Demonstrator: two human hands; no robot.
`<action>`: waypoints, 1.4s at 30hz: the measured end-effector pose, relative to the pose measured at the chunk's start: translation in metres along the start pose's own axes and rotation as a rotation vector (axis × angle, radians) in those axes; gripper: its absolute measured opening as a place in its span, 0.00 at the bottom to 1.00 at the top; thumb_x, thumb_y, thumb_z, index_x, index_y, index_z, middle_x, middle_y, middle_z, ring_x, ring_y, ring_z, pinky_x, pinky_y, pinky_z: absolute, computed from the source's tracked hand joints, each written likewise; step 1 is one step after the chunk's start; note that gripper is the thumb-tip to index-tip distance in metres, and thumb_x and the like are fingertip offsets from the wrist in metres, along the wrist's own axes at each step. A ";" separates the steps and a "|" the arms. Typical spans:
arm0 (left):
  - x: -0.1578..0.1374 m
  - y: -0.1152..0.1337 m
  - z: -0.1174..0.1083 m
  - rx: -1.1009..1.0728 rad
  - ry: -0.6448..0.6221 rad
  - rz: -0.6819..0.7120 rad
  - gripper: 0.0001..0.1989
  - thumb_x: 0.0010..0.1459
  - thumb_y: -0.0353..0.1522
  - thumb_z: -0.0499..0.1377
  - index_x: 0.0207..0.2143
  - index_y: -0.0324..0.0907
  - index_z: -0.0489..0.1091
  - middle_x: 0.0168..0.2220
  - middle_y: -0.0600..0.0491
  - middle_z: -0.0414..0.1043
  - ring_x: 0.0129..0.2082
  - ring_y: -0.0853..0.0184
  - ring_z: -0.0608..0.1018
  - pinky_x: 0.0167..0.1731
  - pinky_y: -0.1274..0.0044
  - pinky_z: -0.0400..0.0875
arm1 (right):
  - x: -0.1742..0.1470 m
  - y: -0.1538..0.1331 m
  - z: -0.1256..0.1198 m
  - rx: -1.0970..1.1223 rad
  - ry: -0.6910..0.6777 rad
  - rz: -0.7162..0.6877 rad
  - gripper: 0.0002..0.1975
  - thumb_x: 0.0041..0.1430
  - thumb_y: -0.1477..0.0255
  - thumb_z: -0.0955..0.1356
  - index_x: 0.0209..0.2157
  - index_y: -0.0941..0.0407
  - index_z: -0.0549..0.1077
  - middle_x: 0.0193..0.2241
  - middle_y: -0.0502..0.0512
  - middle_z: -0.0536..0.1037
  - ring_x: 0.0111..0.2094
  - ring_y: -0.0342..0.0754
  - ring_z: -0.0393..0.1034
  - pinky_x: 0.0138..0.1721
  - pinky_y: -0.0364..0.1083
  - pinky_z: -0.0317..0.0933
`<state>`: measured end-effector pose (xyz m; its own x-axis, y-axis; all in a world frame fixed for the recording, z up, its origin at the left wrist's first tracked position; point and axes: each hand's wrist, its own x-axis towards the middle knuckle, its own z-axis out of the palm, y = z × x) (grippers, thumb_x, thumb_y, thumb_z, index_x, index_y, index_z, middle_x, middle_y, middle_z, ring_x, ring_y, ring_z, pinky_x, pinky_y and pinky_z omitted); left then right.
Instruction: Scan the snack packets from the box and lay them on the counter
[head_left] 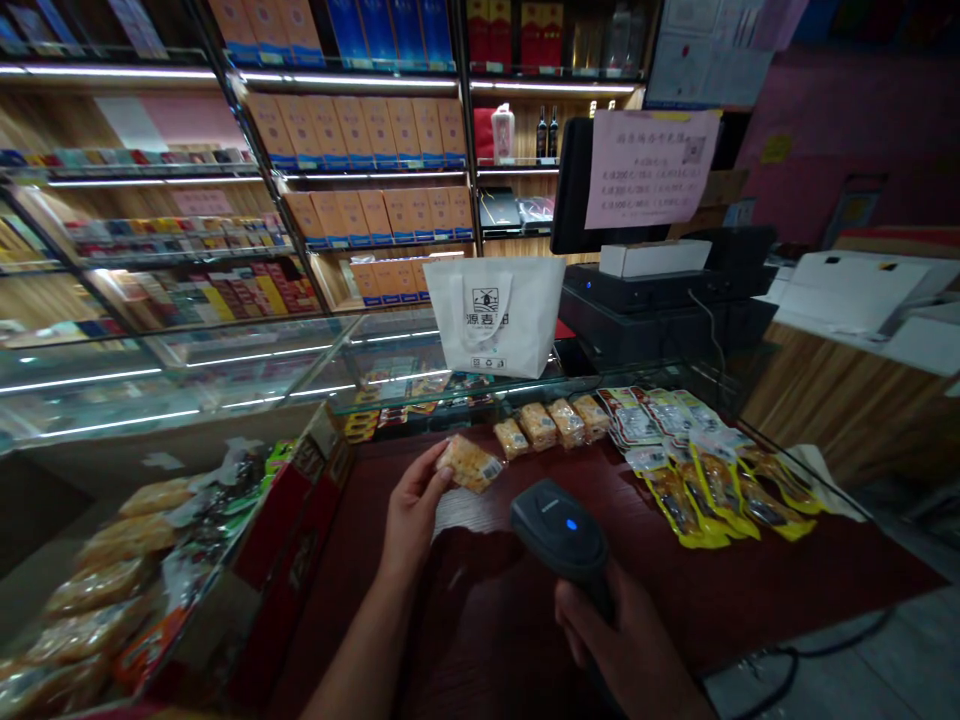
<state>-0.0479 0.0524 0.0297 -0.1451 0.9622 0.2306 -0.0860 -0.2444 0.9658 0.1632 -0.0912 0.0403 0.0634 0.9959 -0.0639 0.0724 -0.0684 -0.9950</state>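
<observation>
Pinched in my left hand point(415, 500) is a clear-wrapped, golden snack pack point(468, 464), its barcode label turned to the right. My right hand point(619, 630) is wrapped round the handle of a dark barcode scanner point(559, 527), which shows a blue light on top. The scanner's head points toward the snack pack but does not touch it. Behind them, several similar snack packs point(538, 427) stand in a row on the dark red counter point(480, 620). To the right lie several yellow-edged vacuum packs point(716, 490) and silver-and-green packets point(654, 415).
An open carton point(255, 560) of wrapped snacks stands at left. A white paper bag point(525, 320) rests at the back on the glass case point(300, 365), beside a monitor point(576, 190) with a pink notice. A black cable point(787, 680) hangs at lower right. Stocked shelves point(367, 170) line the wall.
</observation>
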 end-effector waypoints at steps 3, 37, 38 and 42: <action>0.000 -0.002 0.000 -0.023 -0.021 -0.016 0.28 0.52 0.44 0.68 0.53 0.42 0.76 0.55 0.44 0.77 0.52 0.53 0.79 0.46 0.70 0.77 | -0.001 0.004 0.000 -0.004 -0.003 0.010 0.25 0.57 0.46 0.69 0.28 0.55 0.68 0.16 0.44 0.67 0.18 0.43 0.62 0.23 0.42 0.56; 0.118 -0.017 0.201 0.337 -0.427 -0.271 0.14 0.64 0.39 0.61 0.44 0.37 0.73 0.40 0.49 0.76 0.36 0.66 0.79 0.36 0.72 0.76 | -0.037 0.013 -0.069 0.050 0.344 -0.002 0.34 0.51 0.35 0.65 0.24 0.55 0.71 0.13 0.46 0.67 0.16 0.43 0.62 0.23 0.43 0.57; 0.125 -0.017 0.209 0.388 -0.444 -0.284 0.15 0.65 0.38 0.60 0.48 0.37 0.72 0.45 0.48 0.75 0.40 0.64 0.79 0.39 0.69 0.77 | -0.038 0.013 -0.068 0.045 0.348 -0.001 0.35 0.51 0.34 0.65 0.24 0.55 0.71 0.13 0.46 0.67 0.16 0.43 0.62 0.23 0.43 0.57; 0.139 -0.017 0.233 0.562 -0.482 -0.277 0.19 0.65 0.38 0.60 0.56 0.40 0.69 0.54 0.45 0.72 0.48 0.59 0.78 0.46 0.63 0.76 | -0.039 0.019 -0.063 0.068 0.365 0.001 0.35 0.49 0.33 0.65 0.23 0.54 0.70 0.13 0.46 0.66 0.15 0.43 0.61 0.20 0.43 0.57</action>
<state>0.1633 0.2181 0.0726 0.2634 0.9565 -0.1253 0.4731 -0.0149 0.8809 0.2250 -0.1355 0.0285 0.4153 0.9085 -0.0460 0.0067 -0.0536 -0.9985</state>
